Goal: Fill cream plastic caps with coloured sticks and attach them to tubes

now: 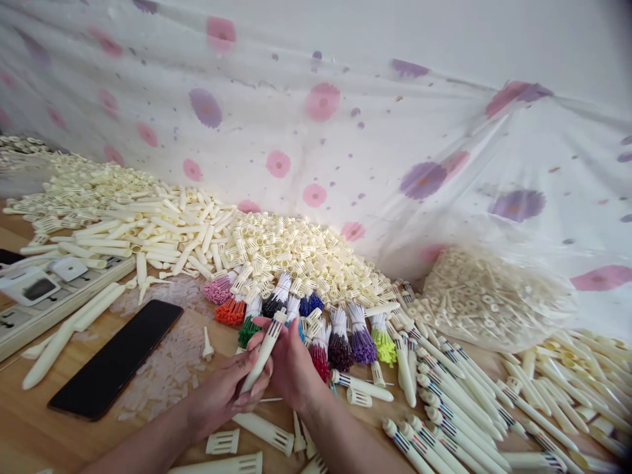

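A cream multicolour pen [264, 355] with coloured sliders near its upper end is held at a tilt in front of me. My left hand [220, 392] is closed around its barrel. My right hand [293, 372] is up against the slotted upper end, its fingers closed there and partly hidden behind the pen. Just beyond the hands lie bundles of thin refills with coloured ends, among them orange [230, 311], green [249, 329], red [320, 355] and purple [363, 345]. Below the hands is a loose slotted barrel [266, 431].
A black phone [116, 362] lies at left near a power strip [64, 299]. Heaped slotted sleeves [306, 253] and barrels [162, 224] line the floral plastic sheet [276, 118]. At right are assembled pens [459, 401] and a clear bag of small parts [494, 296].
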Demonstrator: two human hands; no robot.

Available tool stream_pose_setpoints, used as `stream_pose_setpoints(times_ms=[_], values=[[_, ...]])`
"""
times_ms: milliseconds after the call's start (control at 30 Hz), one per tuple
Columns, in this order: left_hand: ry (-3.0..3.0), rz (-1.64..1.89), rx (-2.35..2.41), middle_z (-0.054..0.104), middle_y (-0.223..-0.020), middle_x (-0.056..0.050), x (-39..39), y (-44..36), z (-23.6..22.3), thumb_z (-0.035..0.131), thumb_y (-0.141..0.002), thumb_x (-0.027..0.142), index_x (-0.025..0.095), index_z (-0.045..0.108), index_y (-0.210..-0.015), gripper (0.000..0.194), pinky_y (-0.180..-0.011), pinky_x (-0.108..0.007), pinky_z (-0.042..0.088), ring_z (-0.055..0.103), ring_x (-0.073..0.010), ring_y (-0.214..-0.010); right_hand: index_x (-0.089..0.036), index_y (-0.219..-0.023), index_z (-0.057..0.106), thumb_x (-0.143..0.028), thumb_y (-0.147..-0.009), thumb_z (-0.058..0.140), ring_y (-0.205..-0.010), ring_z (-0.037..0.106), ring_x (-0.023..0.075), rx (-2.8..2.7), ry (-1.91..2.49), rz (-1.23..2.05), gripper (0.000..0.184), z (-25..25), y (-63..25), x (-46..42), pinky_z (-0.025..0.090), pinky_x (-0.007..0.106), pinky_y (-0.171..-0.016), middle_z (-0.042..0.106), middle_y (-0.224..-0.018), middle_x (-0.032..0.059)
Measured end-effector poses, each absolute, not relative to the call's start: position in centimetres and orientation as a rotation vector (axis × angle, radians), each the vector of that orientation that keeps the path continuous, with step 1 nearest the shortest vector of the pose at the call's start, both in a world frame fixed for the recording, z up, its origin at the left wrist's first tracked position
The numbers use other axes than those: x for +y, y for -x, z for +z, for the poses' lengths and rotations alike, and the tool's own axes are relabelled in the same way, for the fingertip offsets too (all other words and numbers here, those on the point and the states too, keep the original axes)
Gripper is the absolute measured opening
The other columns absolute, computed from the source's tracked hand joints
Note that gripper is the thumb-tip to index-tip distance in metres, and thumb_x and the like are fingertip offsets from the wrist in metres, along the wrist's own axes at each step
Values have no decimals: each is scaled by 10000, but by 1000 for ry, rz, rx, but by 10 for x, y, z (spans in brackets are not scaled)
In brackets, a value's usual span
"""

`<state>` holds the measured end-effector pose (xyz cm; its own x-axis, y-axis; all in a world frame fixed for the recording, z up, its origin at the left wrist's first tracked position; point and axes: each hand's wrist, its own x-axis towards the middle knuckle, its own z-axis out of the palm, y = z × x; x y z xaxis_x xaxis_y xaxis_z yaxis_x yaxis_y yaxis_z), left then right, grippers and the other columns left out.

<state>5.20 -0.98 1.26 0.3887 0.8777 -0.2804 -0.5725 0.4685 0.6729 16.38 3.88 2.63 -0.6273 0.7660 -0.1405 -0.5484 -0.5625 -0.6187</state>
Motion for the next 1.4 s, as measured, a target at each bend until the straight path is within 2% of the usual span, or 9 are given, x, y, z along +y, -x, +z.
stream_pose_setpoints(times_ms=[67, 167, 267, 367, 633, 800, 967, 1200, 1400], values=[[-565, 961, 700, 418, -433, 75, -10, -52, 12, 693, -707, 512, 123, 599, -723, 400, -375, -165, 113, 178, -22, -361, -149, -860, 673, -733, -716, 499, -556, 590, 163, -668, 456, 2284, 626, 29, -167, 43, 468, 266, -534, 619, -566, 4], [-577, 962, 718, 394, -421, 83, -11, -52, 12, 672, -736, 500, 126, 586, -709, 384, -370, -162, 110, 155, -22, -359, -168, -765, 641, -682, -782, 460, -608, 606, 179, -635, 404, 2350, 545, 32, -171, 47, 473, 276, -577, 570, -504, -15], [-506, 936, 676, 388, -444, 85, -10, -50, 13, 683, -737, 475, 124, 571, -719, 369, -366, -142, 108, 134, -15, -365, -191, -760, 611, -662, -797, 464, -617, 609, 182, -630, 393, 2367, 495, 33, -170, 46, 480, 302, -626, 576, -509, -24], [-403, 869, 517, 334, -455, 99, -8, -45, 15, 675, -764, 414, 119, 534, -674, 340, -345, -116, 110, 82, -10, -367, -184, -788, 618, -723, -774, 434, -613, 614, 179, -640, 429, 2345, 570, 31, -166, 42, 485, 322, -659, 627, -581, -3], [-166, 760, 230, 267, -433, 128, -7, -39, 16, 699, -762, 255, 103, 502, -643, 276, -292, -92, 82, 44, 11, -332, -175, -911, 689, -581, -615, 738, -700, 627, 137, -533, 500, 2203, 505, 22, -160, 33, 496, 245, -667, 721, -809, 13], [-107, 788, 171, 251, -432, 130, -8, -40, 14, 643, -797, 198, 104, 504, -652, 222, -294, -89, 57, 48, 11, -327, -165, -966, 690, -472, -678, 741, -730, 622, 138, -629, 549, 2078, 424, 24, -157, 29, 497, 246, -683, 722, -891, 43], [-92, 825, 181, 253, -431, 127, -8, -39, 11, 616, -802, 171, 103, 502, -643, 207, -294, -88, 67, 40, 9, -328, -190, -968, 684, -436, -709, 710, -753, 620, 175, -788, 610, 1939, 358, 26, -154, 26, 484, 278, -663, 709, -875, 42], [-123, 807, 223, 250, -439, 123, -5, -39, 13, 622, -802, 184, 102, 512, -655, 200, -292, -88, 100, 36, 2, -331, -211, -904, 660, -505, -696, 686, -756, 615, 201, -877, 653, 1871, 361, 24, -154, 28, 465, 294, -625, 692, -819, 38], [-218, 717, 342, 310, -433, 105, -5, -41, 14, 706, -739, 304, 105, 517, -621, 299, -302, -86, 127, 50, -1, -353, -159, -904, 655, -716, -739, 474, -590, 613, 190, -757, 532, 2175, 609, 36, -168, 37, 462, 297, -571, 658, -623, 31]])
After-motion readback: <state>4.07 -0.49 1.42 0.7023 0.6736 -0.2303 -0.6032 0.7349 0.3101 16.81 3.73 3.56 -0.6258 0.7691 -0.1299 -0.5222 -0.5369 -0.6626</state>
